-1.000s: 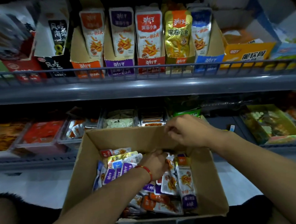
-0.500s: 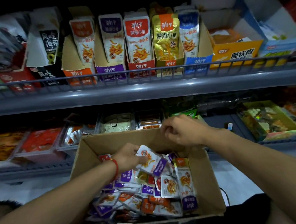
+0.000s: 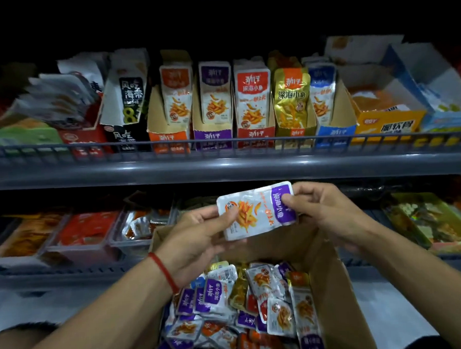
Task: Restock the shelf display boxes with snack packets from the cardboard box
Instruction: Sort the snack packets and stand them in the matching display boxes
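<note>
Packet [image 3: 256,211], purple-topped, was pinched by left hand [image 3: 198,238] and right hand [image 3: 323,213] at centre frame; cardboard box [image 3: 337,289] below remained heaped; purple display box [image 3: 212,122] unfilled.

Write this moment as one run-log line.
step: packet lifted | left hand: pinches purple packet | right hand: pinches it too | over: cardboard box | target: purple display box

The white packet [image 3: 256,211] has a purple end; a red cord [image 3: 163,271] rings one wrist.
</note>
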### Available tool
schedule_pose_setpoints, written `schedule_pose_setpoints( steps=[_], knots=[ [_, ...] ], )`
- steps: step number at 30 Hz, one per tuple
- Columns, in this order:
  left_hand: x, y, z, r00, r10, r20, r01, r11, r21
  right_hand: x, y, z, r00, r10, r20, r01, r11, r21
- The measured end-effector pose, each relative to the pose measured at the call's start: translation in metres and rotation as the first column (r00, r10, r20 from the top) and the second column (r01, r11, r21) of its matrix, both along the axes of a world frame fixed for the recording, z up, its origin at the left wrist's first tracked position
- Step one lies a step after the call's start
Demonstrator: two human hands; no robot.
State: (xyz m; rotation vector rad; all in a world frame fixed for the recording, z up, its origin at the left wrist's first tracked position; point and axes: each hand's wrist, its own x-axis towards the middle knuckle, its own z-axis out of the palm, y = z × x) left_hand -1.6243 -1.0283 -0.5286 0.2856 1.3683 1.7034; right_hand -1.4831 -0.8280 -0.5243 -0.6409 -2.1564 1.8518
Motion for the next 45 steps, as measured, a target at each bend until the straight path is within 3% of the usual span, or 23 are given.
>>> schedule_pose_setpoints(
  steps=[7,9,11,13,15,16,18,22,27,32,39,45],
  knots=[
    [-0.018,0.009,0.021,0.965,0.145,-0.218,-0.114,0.982,0.148,-0.029,-0.006,0.041,0.968,-0.199,-0.154,0.207,0.978,0.038],
    [-0.03,0.012,0.03,0.882,0.249,-0.4,-0.205,0.967,0.149,-0.046,-0.003,0.064,0.949,-0.216,-0.23,0.256,0.953,0.161],
    [-0.048,0.014,0.036,0.651,0.337,-0.68,-0.316,0.935,0.161,-0.069,0.005,0.093,0.928,-0.2,-0.315,0.309,0.886,0.345],
    [-0.068,0.016,0.039,0.271,0.317,-0.909,-0.373,0.905,0.204,-0.093,0.016,0.123,0.907,-0.146,-0.394,0.357,0.763,0.539],
    [-0.084,0.021,0.035,-0.108,0.153,-0.982,-0.388,0.903,0.183,-0.121,0.021,0.149,0.914,-0.101,-0.393,0.368,0.614,0.698],
    [-0.09,0.023,0.032,-0.22,0.072,-0.973,-0.386,0.909,0.155,-0.134,0.022,0.16,0.921,-0.102,-0.377,0.368,0.548,0.751],
    [-0.094,0.027,0.026,-0.317,-0.026,-0.948,-0.371,0.924,0.098,-0.159,0.023,0.175,0.932,-0.11,-0.347,0.357,0.459,0.814],
    [-0.091,0.03,0.024,-0.357,-0.121,-0.926,-0.374,0.927,0.023,-0.199,0.022,0.182,0.964,-0.099,-0.245,0.264,0.319,0.91],
    [-0.086,0.033,0.023,-0.338,-0.079,-0.938,-0.331,0.943,0.04,-0.227,0.024,0.17,0.99,-0.1,-0.095,0.112,0.18,0.977],
    [-0.082,0.036,0.026,-0.293,-0.099,-0.951,-0.32,0.947,0.0,-0.242,0.023,0.157,0.989,-0.142,0.03,-0.008,0.155,0.988],
    [-0.08,0.035,0.027,-0.272,-0.084,-0.959,-0.323,0.947,0.009,-0.253,0.026,0.16,0.979,-0.187,0.075,-0.046,0.151,0.987],
    [-0.076,0.035,0.026,-0.264,-0.121,-0.957,-0.33,0.943,-0.028,-0.258,0.028,0.155,0.97,-0.23,0.079,-0.07,0.048,0.996]
  ],
)
